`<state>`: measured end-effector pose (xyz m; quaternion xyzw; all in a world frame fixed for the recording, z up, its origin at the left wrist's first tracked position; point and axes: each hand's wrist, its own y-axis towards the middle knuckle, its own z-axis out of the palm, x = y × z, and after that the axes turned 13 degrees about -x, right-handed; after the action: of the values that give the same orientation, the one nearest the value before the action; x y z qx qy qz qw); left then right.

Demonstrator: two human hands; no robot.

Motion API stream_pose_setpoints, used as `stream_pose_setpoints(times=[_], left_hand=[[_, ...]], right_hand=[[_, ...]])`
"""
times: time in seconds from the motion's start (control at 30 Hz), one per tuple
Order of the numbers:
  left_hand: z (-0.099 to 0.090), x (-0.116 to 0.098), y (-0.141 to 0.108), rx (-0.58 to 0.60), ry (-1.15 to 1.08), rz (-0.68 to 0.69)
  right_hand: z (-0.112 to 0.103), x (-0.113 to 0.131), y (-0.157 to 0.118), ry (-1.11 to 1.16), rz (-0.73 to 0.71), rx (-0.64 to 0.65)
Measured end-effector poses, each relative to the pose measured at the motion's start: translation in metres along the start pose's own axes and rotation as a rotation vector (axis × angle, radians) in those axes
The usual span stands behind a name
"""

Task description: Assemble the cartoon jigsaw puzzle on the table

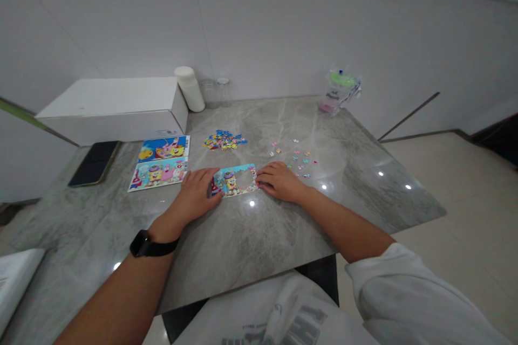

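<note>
A partly assembled cartoon jigsaw [230,183] lies on the grey table, with a gap in its right half where the tabletop shows. My left hand [198,194] rests at its left edge, fingers apart, thumb on the lower corner. At the right edge is my right hand [279,181], its fingers bent together against the border; whether a piece is under them is hidden. Loose pieces [306,160] are scattered beyond my right hand. A denser heap of blue and yellow pieces [224,140] sits behind the jigsaw. The printed picture sheet [162,164] lies left of the jigsaw.
At the back left stand a white box [117,105], a white bottle [190,89] and clear glasses [223,92]. A phone [95,164] lies at the left. A plastic bag with pink and green contents [339,92] stands back right. Papers [18,280] lie at lower left.
</note>
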<state>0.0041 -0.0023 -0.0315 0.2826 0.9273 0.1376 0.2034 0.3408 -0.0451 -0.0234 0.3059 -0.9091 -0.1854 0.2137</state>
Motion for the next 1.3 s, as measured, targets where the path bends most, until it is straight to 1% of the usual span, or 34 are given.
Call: stream_pose_setpoints(times=[0.3,0.53,0.77,0.9,1.17,1.3], left_hand=[[0.001,0.0,0.0,-0.033,-0.021,-0.006],[0.0,0.0,0.001,-0.025,-0.005,-0.003],[-0.003,-0.002,0.004,-0.121,-0.079,0.026],[-0.006,-0.004,0.006,-0.157,-0.104,0.017],[-0.008,-0.006,0.007,-0.209,-0.15,-0.019],[-0.01,-0.008,0.008,-0.207,-0.173,-0.036]], right_hand=[[0.003,0.001,0.0,-0.005,-0.015,-0.008],[0.006,-0.001,-0.002,-0.008,-0.016,-0.016],[0.004,-0.002,-0.001,0.002,-0.012,-0.01],[0.004,-0.002,-0.001,0.003,-0.021,-0.005],[0.001,-0.001,0.0,0.01,-0.013,0.011],[-0.004,0.0,0.001,0.025,-0.012,0.008]])
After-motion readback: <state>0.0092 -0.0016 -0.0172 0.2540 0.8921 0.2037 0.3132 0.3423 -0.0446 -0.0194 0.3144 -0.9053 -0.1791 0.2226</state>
